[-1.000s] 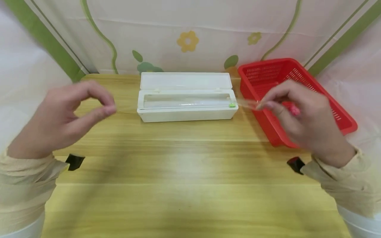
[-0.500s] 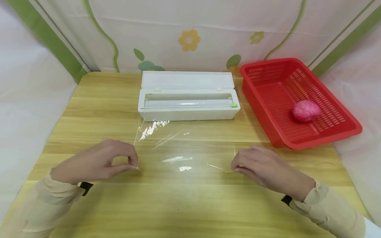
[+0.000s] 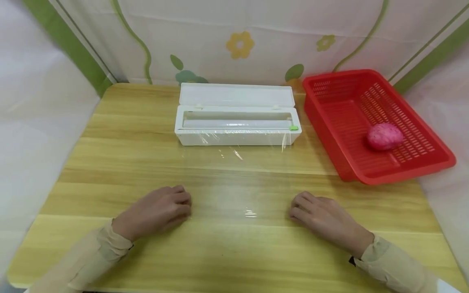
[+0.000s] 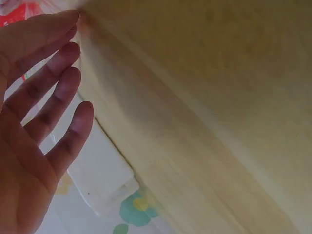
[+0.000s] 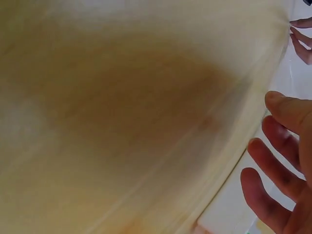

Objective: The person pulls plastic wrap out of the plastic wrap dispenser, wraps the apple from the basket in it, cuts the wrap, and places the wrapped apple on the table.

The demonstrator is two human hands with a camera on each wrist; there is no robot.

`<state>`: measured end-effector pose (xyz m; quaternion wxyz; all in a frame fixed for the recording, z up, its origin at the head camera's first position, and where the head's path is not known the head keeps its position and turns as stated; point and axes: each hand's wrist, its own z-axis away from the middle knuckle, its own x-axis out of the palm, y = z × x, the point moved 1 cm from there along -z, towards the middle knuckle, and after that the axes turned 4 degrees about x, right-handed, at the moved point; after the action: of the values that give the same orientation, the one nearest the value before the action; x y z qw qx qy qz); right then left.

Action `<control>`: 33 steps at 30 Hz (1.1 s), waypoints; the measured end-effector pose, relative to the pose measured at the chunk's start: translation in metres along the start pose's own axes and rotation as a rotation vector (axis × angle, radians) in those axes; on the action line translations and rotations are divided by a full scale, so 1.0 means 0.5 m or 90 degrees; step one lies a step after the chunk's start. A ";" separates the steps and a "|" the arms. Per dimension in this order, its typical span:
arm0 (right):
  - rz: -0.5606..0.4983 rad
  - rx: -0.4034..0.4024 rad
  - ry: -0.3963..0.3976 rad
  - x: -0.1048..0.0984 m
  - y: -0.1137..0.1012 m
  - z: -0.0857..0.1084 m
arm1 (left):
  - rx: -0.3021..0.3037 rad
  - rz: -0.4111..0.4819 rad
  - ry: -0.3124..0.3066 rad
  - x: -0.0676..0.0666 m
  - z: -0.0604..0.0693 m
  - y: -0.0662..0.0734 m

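A clear sheet of cling film (image 3: 238, 179) runs from the white dispenser box (image 3: 234, 140) toward me over the wooden table. In the head view, its near left corner is at my left hand (image 3: 157, 211) and its near right corner at my right hand (image 3: 326, 219). Thumb and index finger of the left hand (image 4: 39, 97) meet in a pinch in the left wrist view, the other fingers loosely spread. The right thumb (image 5: 285, 109) hides the index finger behind it. Inside the box lies the film roll (image 3: 234, 124); its lid (image 3: 236, 95) is tipped back.
A red plastic basket (image 3: 331, 130) stands at the right rear, with a pink, lumpy oval thing (image 3: 384, 136) inside. A green slider (image 3: 294, 127) sits on the box's right end. Behind the table hangs a flower-patterned cloth (image 3: 271, 49).
From beside the box, both hands have come forward and down toward me, drawing the film out over the table. The film now lies smoother, and the right hand no longer covers the basket.
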<state>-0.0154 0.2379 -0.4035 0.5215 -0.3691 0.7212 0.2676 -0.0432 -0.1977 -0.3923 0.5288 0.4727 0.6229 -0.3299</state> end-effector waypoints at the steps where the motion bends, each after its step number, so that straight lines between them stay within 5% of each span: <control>1: 0.006 -0.007 -0.002 0.003 0.001 0.002 | 0.003 -0.005 -0.003 0.002 0.000 0.001; 9: 0.002 -0.063 0.025 -0.004 0.020 0.029 | 0.026 -0.027 0.009 -0.002 0.007 0.005; 16: -0.042 -0.082 0.024 -0.014 0.030 0.056 | -0.008 0.026 0.005 -0.005 0.034 0.012; 23: -0.071 -0.156 0.094 -0.010 0.043 0.063 | -0.058 0.065 -0.005 0.000 0.050 0.016; 33: -0.108 -0.135 0.122 -0.021 0.053 0.075 | -0.059 0.076 -0.002 0.001 0.045 0.017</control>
<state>-0.0143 0.2850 -0.4054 0.4288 -0.5056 0.7017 0.2608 -0.0273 -0.2154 -0.3971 0.5696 0.4835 0.6076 -0.2694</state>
